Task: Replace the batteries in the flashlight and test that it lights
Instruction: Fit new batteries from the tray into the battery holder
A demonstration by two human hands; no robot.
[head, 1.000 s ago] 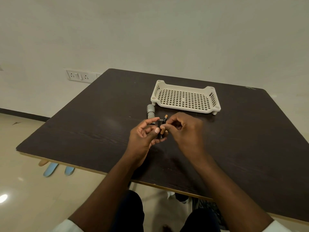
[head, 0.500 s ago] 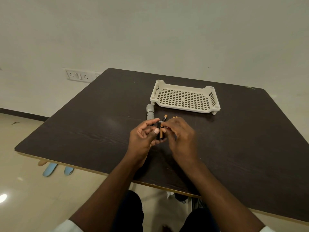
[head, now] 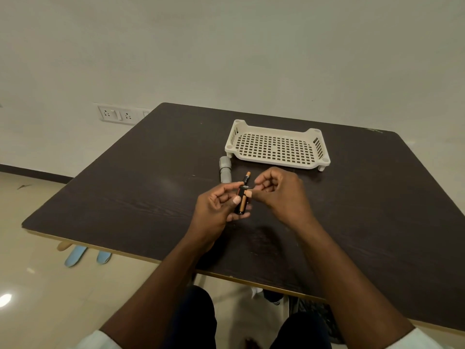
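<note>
At the centre of the frame the left hand grips a small black battery holder, thumb and fingers curled round it, above the dark wooden table. One black-and-copper battery stands out of the holder's upper end, tilted toward the upper right. A second battery lies along the holder's right side with its copper band showing. The right hand is just right of the holder, fingers curled; its thumb and forefinger meet at the second battery, and it appears to pinch it, though the contact is too small to confirm. The grey flashlight body lies on the table directly above the left hand, partly hidden by its fingers. A cream perforated tray sits beyond the hands, right of centre. A wall socket plate shows at the left. Blue sandals rest on the floor at lower left.
</note>
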